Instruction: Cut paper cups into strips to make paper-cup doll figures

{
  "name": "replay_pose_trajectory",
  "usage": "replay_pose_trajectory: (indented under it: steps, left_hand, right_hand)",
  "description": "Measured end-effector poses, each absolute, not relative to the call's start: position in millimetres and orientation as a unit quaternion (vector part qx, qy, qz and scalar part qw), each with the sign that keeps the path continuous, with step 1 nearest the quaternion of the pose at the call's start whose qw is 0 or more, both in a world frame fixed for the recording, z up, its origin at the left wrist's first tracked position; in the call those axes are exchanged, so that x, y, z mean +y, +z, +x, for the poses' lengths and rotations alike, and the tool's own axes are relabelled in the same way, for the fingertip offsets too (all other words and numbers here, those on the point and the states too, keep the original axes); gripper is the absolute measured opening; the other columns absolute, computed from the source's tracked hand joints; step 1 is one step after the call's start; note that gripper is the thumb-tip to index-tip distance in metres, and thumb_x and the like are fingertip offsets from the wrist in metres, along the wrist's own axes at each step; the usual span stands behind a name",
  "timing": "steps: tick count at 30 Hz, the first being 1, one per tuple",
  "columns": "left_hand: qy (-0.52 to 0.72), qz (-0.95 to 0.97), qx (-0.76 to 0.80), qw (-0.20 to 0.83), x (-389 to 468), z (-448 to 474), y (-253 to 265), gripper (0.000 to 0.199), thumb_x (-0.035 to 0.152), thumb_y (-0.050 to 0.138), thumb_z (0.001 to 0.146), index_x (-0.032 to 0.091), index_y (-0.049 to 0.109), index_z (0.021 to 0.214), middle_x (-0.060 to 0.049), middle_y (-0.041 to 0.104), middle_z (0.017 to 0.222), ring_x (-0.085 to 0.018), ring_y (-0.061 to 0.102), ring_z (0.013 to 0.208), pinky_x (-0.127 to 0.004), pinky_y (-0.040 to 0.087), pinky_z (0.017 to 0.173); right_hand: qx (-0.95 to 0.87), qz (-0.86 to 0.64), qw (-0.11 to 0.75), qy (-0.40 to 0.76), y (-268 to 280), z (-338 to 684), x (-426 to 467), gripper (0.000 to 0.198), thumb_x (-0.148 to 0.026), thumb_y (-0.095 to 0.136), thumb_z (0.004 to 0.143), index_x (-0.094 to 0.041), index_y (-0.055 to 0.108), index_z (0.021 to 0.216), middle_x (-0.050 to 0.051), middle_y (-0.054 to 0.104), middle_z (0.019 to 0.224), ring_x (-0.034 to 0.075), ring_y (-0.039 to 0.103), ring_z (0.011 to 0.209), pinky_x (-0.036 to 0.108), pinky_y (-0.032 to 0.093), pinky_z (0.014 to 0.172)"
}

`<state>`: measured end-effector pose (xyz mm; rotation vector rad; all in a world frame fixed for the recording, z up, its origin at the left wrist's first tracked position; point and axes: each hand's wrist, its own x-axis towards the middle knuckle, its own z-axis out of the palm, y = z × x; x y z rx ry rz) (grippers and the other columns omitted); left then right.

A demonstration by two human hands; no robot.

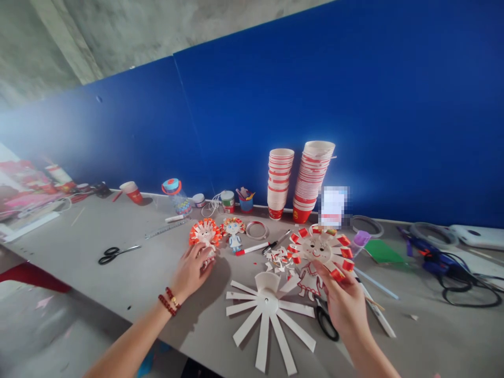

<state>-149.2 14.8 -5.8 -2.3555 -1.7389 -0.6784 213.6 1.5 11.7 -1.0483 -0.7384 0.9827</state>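
Note:
My right hand (345, 296) pinches a paper doll (316, 251) made from a cut paper cup, with a drawn smiling face, curled red-and-white strips round the head and a red-outlined dress. My left hand (192, 270) is closed round the lower part of a second paper doll (205, 232) with orange-red curls; my fingers hide most of its body. Between my hands lies a white paper cup cut into spread strips (266, 303). Black-handled scissors (326, 321) lie beside my right hand, partly under the held doll.
Behind are two tall stacks of paper cups (280, 184), a smaller blue-dressed doll (235, 240), paper scraps (279, 258) and markers (252, 248). Other scissors (114, 254) lie left. A glue gun (437, 260) and cables sit right. A blue partition (236, 121) borders the table.

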Motion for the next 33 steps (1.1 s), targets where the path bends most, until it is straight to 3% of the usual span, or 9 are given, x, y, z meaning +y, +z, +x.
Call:
replay_pose_trajectory:
  steps: [5, 12, 21, 24, 29, 33]
  left_hand:
    - [-0.178, -0.797, -0.575, 0.056, 15, -158, -17, 0.03, 0.03, 0.046, 0.09, 0.029, 0.061, 0.116, -0.008, 0.054, 0.129, -0.027, 0.051, 0.118, -0.042, 0.048, 0.094]
    - [-0.189, -0.79, -0.582, 0.053, 50, -171, -19, 0.031, 0.022, 0.045, 0.089, 0.028, 0.065, 0.111, -0.008, 0.056, 0.128, -0.026, 0.051, 0.12, -0.043, 0.048, 0.096]
    - [-0.187, -0.791, -0.579, 0.059, 57, -166, -22, 0.033, 0.014, 0.041, 0.087, 0.024, 0.062, 0.11, -0.008, 0.057, 0.124, -0.024, 0.045, 0.128, -0.039, 0.044, 0.102]
    - [-0.186, -0.788, -0.583, 0.066, 56, -165, -21, 0.03, 0.016, 0.041, 0.088, 0.024, 0.062, 0.108, -0.008, 0.057, 0.124, -0.024, 0.047, 0.125, -0.038, 0.045, 0.1]
    - [-0.195, -0.763, -0.61, 0.092, 51, -155, -16, 0.027, 0.028, 0.041, 0.091, 0.022, 0.062, 0.107, -0.013, 0.055, 0.127, -0.032, 0.051, 0.117, -0.05, 0.045, 0.092]
    - [-0.183, -0.786, -0.584, 0.085, 50, -141, -16, 0.041, 0.04, 0.047, 0.089, 0.022, 0.055, 0.125, -0.013, 0.052, 0.134, -0.031, 0.041, 0.129, -0.048, 0.036, 0.104]
  right_hand:
    - [-0.319, -0.467, 0.692, 0.448, 5, 216, 2, 0.033, -0.028, 0.087, 0.054, -0.016, 0.072, 0.081, -0.001, 0.065, 0.062, 0.009, 0.047, 0.049, 0.017, 0.036, 0.041]
    - [-0.336, -0.461, 0.695, 0.437, 8, 217, 3, 0.037, -0.03, 0.086, 0.054, -0.017, 0.074, 0.086, 0.005, 0.073, 0.078, 0.017, 0.061, 0.063, 0.022, 0.047, 0.05]
    - [-0.312, -0.471, 0.696, 0.443, 8, 216, 3, 0.036, -0.031, 0.087, 0.054, -0.018, 0.075, 0.085, 0.004, 0.075, 0.079, 0.014, 0.06, 0.062, 0.019, 0.046, 0.051]
    - [-0.312, -0.469, 0.698, 0.442, 10, 215, 3, 0.037, -0.03, 0.087, 0.052, -0.018, 0.075, 0.085, 0.004, 0.074, 0.077, 0.016, 0.062, 0.064, 0.02, 0.047, 0.052]
    - [-0.331, -0.472, 0.693, 0.434, 13, 213, 2, 0.034, -0.03, 0.086, 0.054, -0.018, 0.074, 0.084, 0.005, 0.074, 0.077, 0.019, 0.064, 0.066, 0.023, 0.048, 0.05]
    - [-0.331, -0.469, 0.692, 0.439, 13, 213, 2, 0.034, -0.031, 0.085, 0.055, -0.017, 0.074, 0.083, 0.006, 0.073, 0.074, 0.02, 0.064, 0.067, 0.024, 0.049, 0.053]
